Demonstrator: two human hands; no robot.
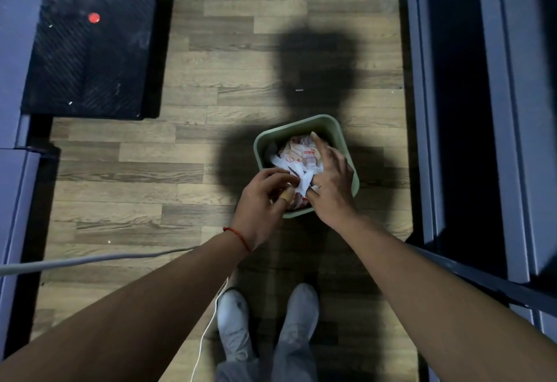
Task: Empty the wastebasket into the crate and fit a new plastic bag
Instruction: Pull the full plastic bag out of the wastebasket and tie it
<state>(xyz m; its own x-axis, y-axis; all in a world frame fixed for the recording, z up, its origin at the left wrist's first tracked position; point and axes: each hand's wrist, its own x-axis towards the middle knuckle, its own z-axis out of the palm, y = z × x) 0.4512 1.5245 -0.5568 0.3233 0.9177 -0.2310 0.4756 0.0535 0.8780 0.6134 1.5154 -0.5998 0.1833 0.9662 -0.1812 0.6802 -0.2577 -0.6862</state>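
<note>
Wastebasket (pixel 304 128), pale green and square-mouthed, stands on the wood-plank floor (pixel 150 170) directly under both hands, just ahead of the person's white shoes (pixel 265 321).

Far to the left of the fingers, well apart from them, lies a dark ribbed tray or crate (pixel 87 50) with a small red spot on it; I judge this is the crate the task names, though its walls are hard to make out. Nearer, a grey cable (pixel 90 259) runs across the floor below the left forearm.

The left hand (pixel 265 197), with a red thread at the wrist and a plaster on one finger, is over the basket's near-left rim. Its fingers are curled together and seem to pinch a white strip of the plastic bag (pixel 301 158), though the exact contact is partly hidden.

To the right of those fingers, the crumpled white-and-red bag fills the basket's mouth. The right hand (pixel 331 176) rests on it with fingers spread apart, the index finger stretched toward the far rim and the thumb tucked against the bag's gathered strips; it grips nothing firmly that I can see.

The step in hand looks like gathering the old bag's edges, so emptying has not begun. The next move calls for both hands to bunch the loose plastic closed, get a secure hold, and lift it clear without spilling before carrying it left toward the crate.
</note>
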